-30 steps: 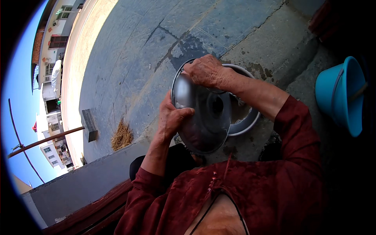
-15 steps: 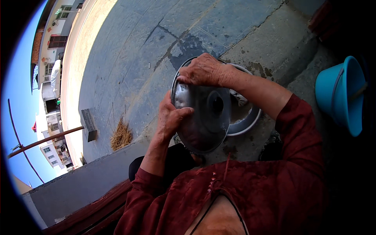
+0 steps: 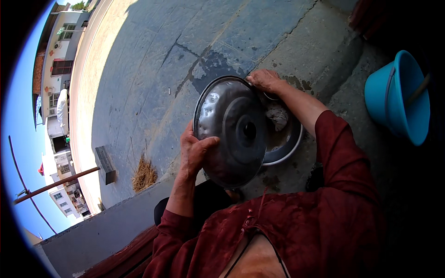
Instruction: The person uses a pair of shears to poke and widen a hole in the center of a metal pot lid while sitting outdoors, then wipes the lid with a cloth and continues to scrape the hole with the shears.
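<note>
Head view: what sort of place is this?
Probably an outdoor yard or doorstep: cracked, concrete-like ground, a small heap of straw, and buildings under blue sky beyond.

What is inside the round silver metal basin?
A crumpled greyish thing, perhaps cloth, shows inside the basin. The domed grey metal lid hides the basin's left part; whatever lies there cannot be seen.

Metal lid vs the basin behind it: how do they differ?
Pose: the lid is held tilted in the left hand; the basin sits on the ground.
Look: the lid shows a dented, stepped face with a dark centre; the basin is hollow, with a greyish wad in it.
Shared: both are grey metal with rounded rims.
</note>
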`<action>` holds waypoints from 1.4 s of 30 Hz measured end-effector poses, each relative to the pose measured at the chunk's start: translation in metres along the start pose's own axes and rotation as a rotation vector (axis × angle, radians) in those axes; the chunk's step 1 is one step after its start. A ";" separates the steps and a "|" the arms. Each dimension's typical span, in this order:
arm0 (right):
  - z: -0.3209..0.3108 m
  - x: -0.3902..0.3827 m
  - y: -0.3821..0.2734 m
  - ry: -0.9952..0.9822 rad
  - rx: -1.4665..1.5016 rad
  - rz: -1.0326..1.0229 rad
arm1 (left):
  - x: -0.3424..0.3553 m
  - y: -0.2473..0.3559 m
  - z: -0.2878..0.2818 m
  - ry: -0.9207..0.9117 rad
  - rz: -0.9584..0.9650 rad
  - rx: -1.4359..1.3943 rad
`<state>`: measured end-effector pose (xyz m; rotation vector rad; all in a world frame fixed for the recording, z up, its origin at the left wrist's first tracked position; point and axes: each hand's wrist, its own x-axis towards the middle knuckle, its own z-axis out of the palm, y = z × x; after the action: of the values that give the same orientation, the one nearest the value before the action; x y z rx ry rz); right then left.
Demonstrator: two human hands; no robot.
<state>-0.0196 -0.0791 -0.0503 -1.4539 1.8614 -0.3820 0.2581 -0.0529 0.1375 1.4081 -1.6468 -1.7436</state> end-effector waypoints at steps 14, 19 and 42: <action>-0.024 -0.024 0.052 0.242 0.089 0.096 | 0.000 -0.011 -0.016 -0.011 -0.051 -0.077; -0.003 -0.050 0.147 0.087 -0.212 0.294 | 0.001 -0.014 -0.020 0.009 -0.111 -0.150; 0.122 -0.059 0.073 0.051 0.009 -0.320 | -0.026 -0.010 -0.017 0.106 -0.168 -0.138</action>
<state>0.0187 0.0232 -0.1589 -1.7551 1.6631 -0.5843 0.2864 -0.0389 0.1421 1.5822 -1.3607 -1.8002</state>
